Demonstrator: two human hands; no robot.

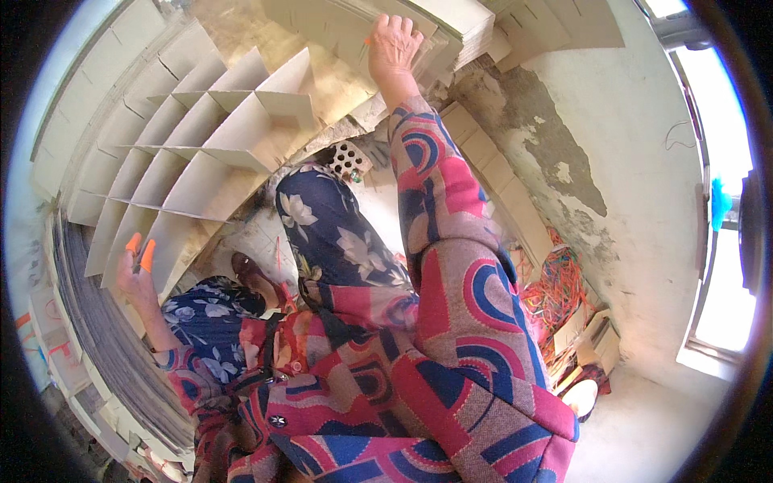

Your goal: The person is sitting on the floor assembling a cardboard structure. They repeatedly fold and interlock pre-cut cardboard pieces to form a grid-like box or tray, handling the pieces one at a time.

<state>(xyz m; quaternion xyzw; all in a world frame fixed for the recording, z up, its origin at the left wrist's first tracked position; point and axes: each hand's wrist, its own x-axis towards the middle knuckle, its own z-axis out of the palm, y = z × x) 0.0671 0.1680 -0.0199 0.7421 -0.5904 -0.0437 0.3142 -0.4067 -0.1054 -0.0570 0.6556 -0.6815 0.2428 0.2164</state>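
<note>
A cardboard divider grid (181, 149), made of slotted grey-white strips crossed into several square cells, stands on the work surface at the left. My left hand (138, 274) is at its near lower corner. Orange covers sit on two of its fingers, which are stretched out and apart beside the cardboard. At the far top, my right hand (394, 55) has its fingers curled over the edge of stacked cardboard strips (342, 32). A bit of orange shows at its thumb side. The fingertips themselves are hidden behind the hand.
More stacked cardboard (451, 24) lies beyond the right hand. Slotted sheets (88, 88) line the far left, above a thick grey stack (121, 338). On the floor at the right lies a tangle of coloured straps (555, 282), near a peeling wall (596, 145). A perforated brick (350, 161) is by my knee.
</note>
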